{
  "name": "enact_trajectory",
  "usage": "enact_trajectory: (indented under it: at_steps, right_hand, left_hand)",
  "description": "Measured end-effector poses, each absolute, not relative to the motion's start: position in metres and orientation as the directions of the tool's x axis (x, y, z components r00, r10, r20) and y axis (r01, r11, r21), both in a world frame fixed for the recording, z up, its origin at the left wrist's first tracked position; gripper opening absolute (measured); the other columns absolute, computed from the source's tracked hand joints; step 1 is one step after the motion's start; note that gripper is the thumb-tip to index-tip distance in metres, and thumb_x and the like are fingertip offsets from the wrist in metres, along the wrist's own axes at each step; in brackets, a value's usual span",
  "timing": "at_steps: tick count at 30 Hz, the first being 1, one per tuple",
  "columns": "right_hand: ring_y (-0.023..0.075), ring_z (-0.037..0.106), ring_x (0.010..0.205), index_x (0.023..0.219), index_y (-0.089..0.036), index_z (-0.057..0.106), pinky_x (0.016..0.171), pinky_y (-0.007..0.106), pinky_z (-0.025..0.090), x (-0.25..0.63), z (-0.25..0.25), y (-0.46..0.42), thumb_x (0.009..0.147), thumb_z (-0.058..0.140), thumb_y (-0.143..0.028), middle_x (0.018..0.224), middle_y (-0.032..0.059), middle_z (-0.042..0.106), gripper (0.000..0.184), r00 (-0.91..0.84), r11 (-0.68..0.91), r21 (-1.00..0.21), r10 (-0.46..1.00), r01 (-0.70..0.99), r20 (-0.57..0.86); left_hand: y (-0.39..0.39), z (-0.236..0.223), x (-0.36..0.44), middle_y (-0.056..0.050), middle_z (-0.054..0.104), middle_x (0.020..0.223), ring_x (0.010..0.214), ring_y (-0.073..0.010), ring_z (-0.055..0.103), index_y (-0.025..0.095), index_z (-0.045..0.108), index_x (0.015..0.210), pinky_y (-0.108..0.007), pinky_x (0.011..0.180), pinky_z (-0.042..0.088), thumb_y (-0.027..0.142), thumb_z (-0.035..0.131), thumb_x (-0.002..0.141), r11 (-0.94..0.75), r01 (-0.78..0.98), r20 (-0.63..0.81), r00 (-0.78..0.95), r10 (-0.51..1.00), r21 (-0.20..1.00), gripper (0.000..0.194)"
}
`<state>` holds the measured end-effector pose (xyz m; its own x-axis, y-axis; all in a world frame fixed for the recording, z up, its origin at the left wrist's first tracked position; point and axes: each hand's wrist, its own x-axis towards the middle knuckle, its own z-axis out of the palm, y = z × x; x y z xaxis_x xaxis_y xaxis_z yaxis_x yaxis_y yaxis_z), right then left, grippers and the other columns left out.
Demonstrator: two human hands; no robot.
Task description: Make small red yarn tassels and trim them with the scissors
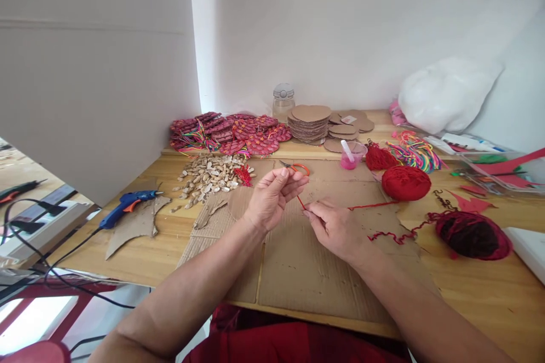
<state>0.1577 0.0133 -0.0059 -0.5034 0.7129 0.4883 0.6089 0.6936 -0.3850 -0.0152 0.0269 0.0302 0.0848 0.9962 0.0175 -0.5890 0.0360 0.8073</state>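
My left hand point(272, 195) is raised over the cardboard mat point(298, 261), its fingers curled and pinched on a red yarn strand point(301, 202). My right hand point(334, 227) pinches the same strand just below, and the yarn trails right from it toward a red yarn ball point(406, 182). Small orange-handled scissors point(298, 167) lie just behind my left hand. A darker red yarn ball point(472, 234) with a loose tail lies to the right.
A blue glue gun point(128, 204) rests on cardboard scraps at left. Pale shell pieces point(210, 177), red decorated discs point(238, 131), stacked cardboard hearts point(310, 122), a glass jar point(283, 101), a pink cup point(351, 156), coloured cords point(415, 150) and a white bag point(447, 93) line the back.
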Motion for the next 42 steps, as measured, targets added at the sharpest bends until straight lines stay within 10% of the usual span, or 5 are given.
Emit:
enact_trajectory:
  at_steps: [9,24,42]
  right_hand:
    - [0.0182,0.055,0.077,0.074,-0.019,0.055,0.071,0.030,0.040,0.163,0.002,0.017,0.092,0.048,-0.008,0.074,0.0037,0.060,0.022,-0.494,0.678,-0.383,0.727,0.628,0.477]
    - [0.0215,0.058,0.083,0.082,-0.020,0.062,0.074,0.032,0.042,0.182,-0.001,0.036,0.095,0.048,-0.015,0.080,0.0063,0.066,0.020,-0.307,0.568,-0.352,0.759,0.744,0.574]
    - [0.0213,0.064,0.087,0.098,-0.021,0.069,0.085,0.037,0.049,0.234,0.078,0.001,0.091,0.058,-0.015,0.092,0.0063,0.073,0.015,-0.106,0.631,-0.146,0.343,0.762,0.933]
  left_hand:
    - [0.021,0.059,-0.034,0.000,0.074,0.089,0.093,-0.0181,0.072,0.020,0.060,0.080,-0.038,0.094,0.055,0.033,0.076,0.079,-0.284,-0.445,0.257,-0.121,0.959,0.849,0.020]
    - [-0.011,0.098,-0.131,0.006,0.073,0.072,0.082,-0.0049,0.070,0.019,0.059,0.069,-0.010,0.072,0.060,0.020,0.040,0.101,-0.401,-0.517,-0.023,-0.634,0.773,0.756,0.038]
    - [-0.062,0.114,-0.144,0.003,0.067,0.072,0.065,-0.0059,0.068,0.018,0.054,0.086,-0.009,0.052,0.057,0.013,0.032,0.101,-0.351,-0.817,-0.140,-0.456,0.879,0.458,0.026]
